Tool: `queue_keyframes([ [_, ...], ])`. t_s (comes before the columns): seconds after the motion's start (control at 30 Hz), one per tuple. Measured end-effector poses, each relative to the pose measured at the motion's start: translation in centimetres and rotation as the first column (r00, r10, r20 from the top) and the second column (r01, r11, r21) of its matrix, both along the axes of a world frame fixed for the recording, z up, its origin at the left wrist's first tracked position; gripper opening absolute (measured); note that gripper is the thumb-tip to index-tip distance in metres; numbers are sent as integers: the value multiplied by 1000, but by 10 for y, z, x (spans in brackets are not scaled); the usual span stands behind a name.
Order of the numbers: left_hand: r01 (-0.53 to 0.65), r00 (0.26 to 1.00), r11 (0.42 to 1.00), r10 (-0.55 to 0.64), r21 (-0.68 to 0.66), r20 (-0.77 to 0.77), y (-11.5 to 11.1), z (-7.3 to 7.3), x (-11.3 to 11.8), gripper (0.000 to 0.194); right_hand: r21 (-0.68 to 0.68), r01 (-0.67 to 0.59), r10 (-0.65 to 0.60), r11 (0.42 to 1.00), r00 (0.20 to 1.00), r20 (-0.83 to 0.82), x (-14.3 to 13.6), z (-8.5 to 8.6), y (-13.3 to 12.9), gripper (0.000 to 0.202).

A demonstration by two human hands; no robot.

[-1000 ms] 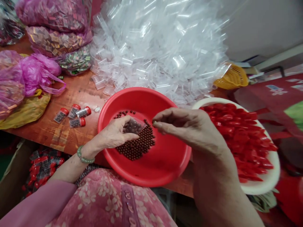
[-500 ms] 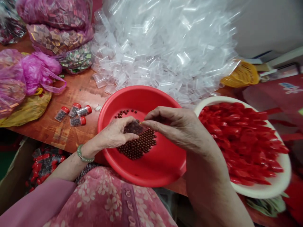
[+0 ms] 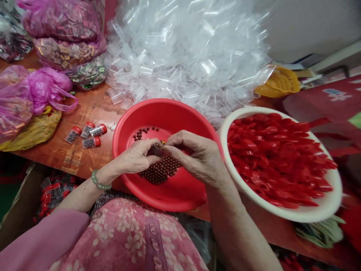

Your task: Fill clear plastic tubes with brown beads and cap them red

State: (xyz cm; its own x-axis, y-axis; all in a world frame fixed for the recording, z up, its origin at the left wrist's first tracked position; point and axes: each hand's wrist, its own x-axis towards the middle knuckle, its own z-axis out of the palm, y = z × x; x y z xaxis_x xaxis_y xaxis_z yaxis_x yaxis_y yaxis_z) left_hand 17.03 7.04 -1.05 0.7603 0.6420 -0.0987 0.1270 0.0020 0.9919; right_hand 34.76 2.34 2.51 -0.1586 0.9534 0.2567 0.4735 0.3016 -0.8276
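Observation:
Over the red basin [image 3: 166, 203], my left hand [image 3: 138, 156] grips a small clear container [image 3: 155, 150], which looks dark and is partly covered by the fingers. My right hand [image 3: 197, 154] is closed, thumb and fingertips pinched together at the container's end. What the pinch holds is hidden; a small brown spot and a yellow-orange bit show near the fingertips. Under the hands, a heap of shiny brown balls [image 3: 159, 173] lies in the basin, with several loose ones [image 3: 141, 133] farther back.
Several filled, red-capped containers [image 3: 91, 142] lie left on the table. Clear empty containers [image 3: 183, 64] pile up behind. A white basin [image 3: 299, 216] of red caps [image 3: 270, 162] stands right, a yellow basket [image 3: 282, 82] beyond. Pink bags [image 3: 64, 22] sit back left; a box below holds more filled containers [image 3: 55, 192].
My right hand has drawn in closer to the left, its fingertips now at the container's end. The container has turned and shows less of its side. The view has shifted slightly.

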Motion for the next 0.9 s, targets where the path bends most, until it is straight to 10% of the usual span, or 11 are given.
queue_keyframes([
  [0.27,-43,985,987,68,-153,161,-5,15,-4,19,45,254,-247,966,960,-130,27,12,-27,8],
  [0.5,-147,987,981,137,-128,-87,16,19,-13,19,-23,737,-728,675,670,146,160,8,-55,13],
  [0.63,-162,978,983,149,-86,-143,14,23,-10,22,-136,667,-534,733,688,492,205,-10,-61,10],
  [0.9,-109,982,981,82,-159,-167,2,40,11,19,-136,535,-342,834,694,633,200,-41,-32,12],
])
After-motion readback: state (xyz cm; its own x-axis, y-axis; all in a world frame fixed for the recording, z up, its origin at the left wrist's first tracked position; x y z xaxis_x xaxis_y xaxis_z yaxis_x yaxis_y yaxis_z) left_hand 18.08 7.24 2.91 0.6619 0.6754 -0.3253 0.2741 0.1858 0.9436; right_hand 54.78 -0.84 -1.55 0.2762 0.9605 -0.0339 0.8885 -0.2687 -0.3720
